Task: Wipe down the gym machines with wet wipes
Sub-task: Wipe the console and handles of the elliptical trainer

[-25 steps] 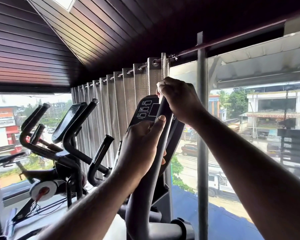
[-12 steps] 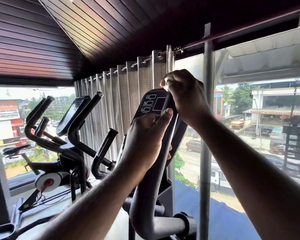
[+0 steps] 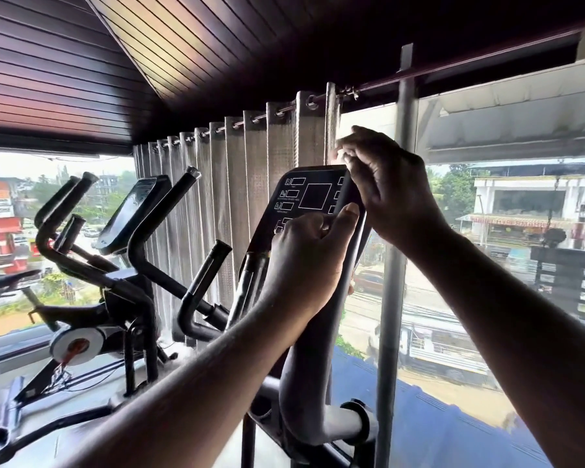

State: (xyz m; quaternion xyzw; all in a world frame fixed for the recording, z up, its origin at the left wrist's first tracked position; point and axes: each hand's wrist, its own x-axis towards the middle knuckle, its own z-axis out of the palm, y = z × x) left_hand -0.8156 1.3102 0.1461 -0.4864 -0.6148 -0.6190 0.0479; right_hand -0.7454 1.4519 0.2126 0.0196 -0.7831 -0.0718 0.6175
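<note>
Left hand (image 3: 306, 265) gripping grey curved metal handlebar (image 3: 303, 369) mid-length; right hand (image 3: 389, 190) clamped round its top, 3 o'clock of black console (image 3: 304, 197)

The pale floor (image 3: 81, 444) carries a black exercise bike (image 3: 92, 319) at left and a second machine (image 3: 304, 366) in front; what may be thin cables (image 3: 85, 378) trail beneath the bike's flywheel.

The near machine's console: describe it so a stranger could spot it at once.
Find the pleated grey curtain. At its right edge, a dark console stands behind the handlebar that the left hand and right hand grip. Unlike the other console further left, slanted and glare-washed, its white outlined boxes show plainly.
</note>
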